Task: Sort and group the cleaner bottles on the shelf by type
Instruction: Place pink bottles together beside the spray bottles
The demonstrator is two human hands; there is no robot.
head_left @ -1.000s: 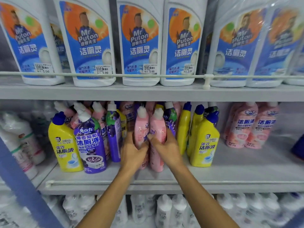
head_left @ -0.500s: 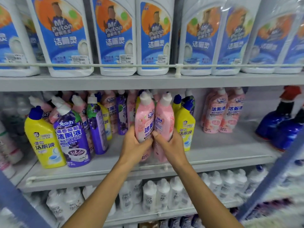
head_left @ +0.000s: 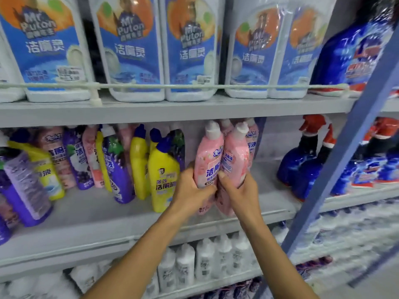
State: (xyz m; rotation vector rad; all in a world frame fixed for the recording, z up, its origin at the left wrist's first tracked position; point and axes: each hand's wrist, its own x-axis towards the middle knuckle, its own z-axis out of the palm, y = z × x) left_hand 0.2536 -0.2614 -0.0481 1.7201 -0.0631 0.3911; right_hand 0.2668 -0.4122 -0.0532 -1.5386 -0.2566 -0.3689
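Two bare forearms reach up from the lower edge. The left hand (head_left: 190, 188) grips the left pink bottle (head_left: 209, 154) round its lower body, and the right hand (head_left: 239, 190) grips the right pink bottle (head_left: 236, 152) the same way, thumb across the label. The two bottles touch side by side, white caps up and tilted slightly.

Half a second ago this pair was held in front of the yellow bottle, with a bare stretch of shelf between it and the other pink bottles. Now both hands have carried it to the right: the yellow bottle (head_left: 164, 175) stands just left of the left hand, and the pair overlaps the pink bottles at the back (head_left: 251, 137). Their bases sit low over the front of the middle shelf (head_left: 97, 214); the motion blur leaves it unclear whether they touch the board.

The left part of that shelf holds a mixed cluster: yellow bottles with blue caps, purple bottles (head_left: 116, 169) and more pink ones, several leaning. At its right end, blue spray bottles (head_left: 302, 165) with red triggers stand beside a blue upright post (head_left: 345, 147).

The shelf below holds rows of white bottles (head_left: 205, 257). The shelf above carries large white jugs (head_left: 129, 50) with blue labels behind a wire rail (head_left: 172, 86).
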